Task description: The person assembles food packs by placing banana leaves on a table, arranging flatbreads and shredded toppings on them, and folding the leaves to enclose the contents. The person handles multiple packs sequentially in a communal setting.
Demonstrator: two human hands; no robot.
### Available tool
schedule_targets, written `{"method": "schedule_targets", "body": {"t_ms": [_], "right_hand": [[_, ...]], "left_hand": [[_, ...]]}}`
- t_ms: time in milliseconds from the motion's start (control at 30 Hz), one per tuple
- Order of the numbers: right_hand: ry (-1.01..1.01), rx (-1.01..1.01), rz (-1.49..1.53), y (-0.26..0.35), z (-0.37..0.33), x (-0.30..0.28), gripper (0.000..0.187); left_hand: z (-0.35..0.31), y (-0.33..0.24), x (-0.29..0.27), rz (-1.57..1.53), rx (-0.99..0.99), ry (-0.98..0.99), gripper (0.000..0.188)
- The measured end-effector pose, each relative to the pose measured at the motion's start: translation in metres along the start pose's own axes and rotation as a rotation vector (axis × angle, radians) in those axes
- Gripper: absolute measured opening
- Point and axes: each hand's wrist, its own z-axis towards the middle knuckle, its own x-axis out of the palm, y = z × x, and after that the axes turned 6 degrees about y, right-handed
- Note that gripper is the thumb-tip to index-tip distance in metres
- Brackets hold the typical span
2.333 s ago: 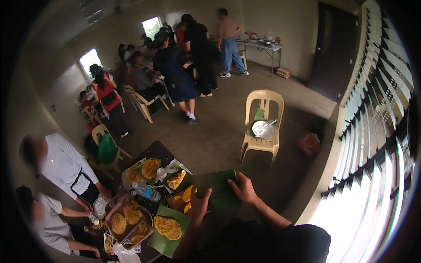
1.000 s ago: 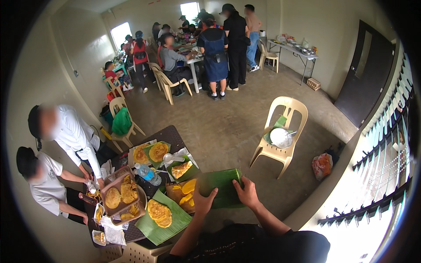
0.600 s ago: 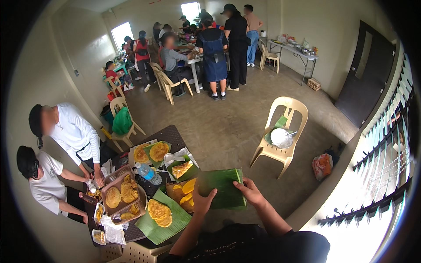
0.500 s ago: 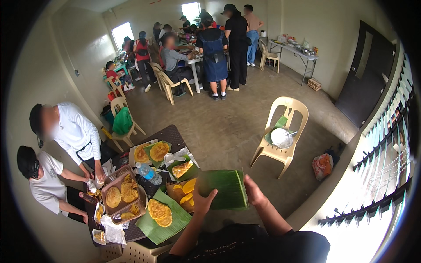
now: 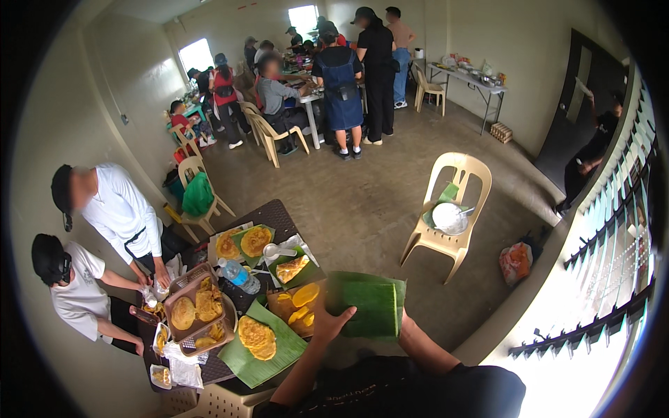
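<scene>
My left hand (image 5: pixel 333 323) is closed on the left side of a folded green banana leaf (image 5: pixel 373 312), with the thumb lying across its front. The leaf is held up in front of me, past the right edge of the table. My right hand (image 5: pixel 410 331) reaches behind the leaf's right side, and its fingers are hidden there. Just left of the leaf, yellow mango slices (image 5: pixel 303 301) lie on a brown board (image 5: pixel 284 308). Round yellow flatbread-like pieces (image 5: pixel 257 339) rest on another banana leaf (image 5: pixel 240 362) nearer to me.
The dark table (image 5: pixel 279 212) also carries a brown basket (image 5: pixel 189 279) of fried food, a water bottle (image 5: pixel 238 276) and a folded crepe-like piece (image 5: pixel 291 269). Two people stand at its left. A beige chair (image 5: pixel 451 209) holding a white bowl (image 5: pixel 449 218) stands at the right.
My right hand has moved from beside the leaf's right edge to behind it. The leaf has shifted slightly right, and a second layer shows at its edge. A person has appeared by the door.
</scene>
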Motion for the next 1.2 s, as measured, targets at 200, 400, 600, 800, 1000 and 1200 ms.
{"method": "schedule_targets", "body": {"t_ms": [200,400,600,800,1000,1200], "right_hand": [[0.135,0.061,0.197,0.005,-0.01,0.033,0.057],[0.137,0.081,0.256,0.008,-0.011,0.048,0.059],[0.16,0.103,0.252,0.005,-0.019,0.04,0.05],[0.213,0.066,0.253,0.003,-0.026,0.027,0.042],[0.193,-0.005,0.171,-0.001,-0.021,0.017,0.037],[0.274,-0.071,0.066,-0.006,-0.021,-0.008,0.037]], "left_hand": [[0.003,-0.032,0.003,0.183,0.129,0.038,0.085],[0.001,-0.049,0.005,0.48,0.232,0.009,0.091],[-0.001,-0.047,0.004,0.669,0.335,0.095,0.082],[0.001,-0.054,0.006,0.698,0.326,0.161,0.059],[0.001,-0.053,0.006,0.81,0.33,0.176,0.052],[0.002,-0.058,0.008,0.982,0.435,0.246,0.044]]}}
